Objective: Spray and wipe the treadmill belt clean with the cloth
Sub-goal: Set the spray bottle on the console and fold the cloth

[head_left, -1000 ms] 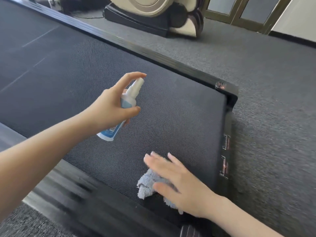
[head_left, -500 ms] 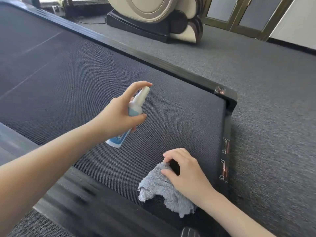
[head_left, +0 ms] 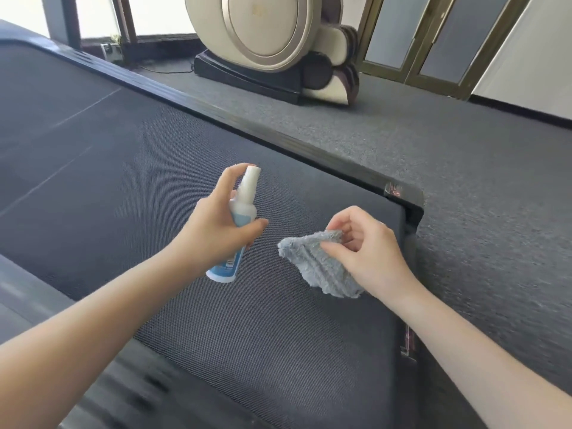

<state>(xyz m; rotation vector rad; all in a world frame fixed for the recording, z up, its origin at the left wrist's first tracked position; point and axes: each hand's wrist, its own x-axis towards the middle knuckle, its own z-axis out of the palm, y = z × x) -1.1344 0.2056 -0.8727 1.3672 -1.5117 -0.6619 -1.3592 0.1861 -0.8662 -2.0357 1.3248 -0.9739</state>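
Over the treadmill belt point(head_left: 123, 181), our left grip point(head_left: 213, 233) wraps the spray bottle point(head_left: 246, 202), forefinger on its nozzle, while our right grip point(head_left: 368, 252) pinches the bunched grey cloth point(head_left: 312, 264).

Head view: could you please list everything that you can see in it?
treadmill belt: one, dark grey, fills the foreground
side rail: one, black, along the belt's far edge
spray bottle: one, white with blue label, held over the belt
cloth: one, grey-blue, held near the belt's end
carpet: one, grey, beyond the rail
bulky machine: one, beige and black, on the carpet at the back
left hand: one, grips the bottle, forefinger on its top
right hand: one, pinches the cloth
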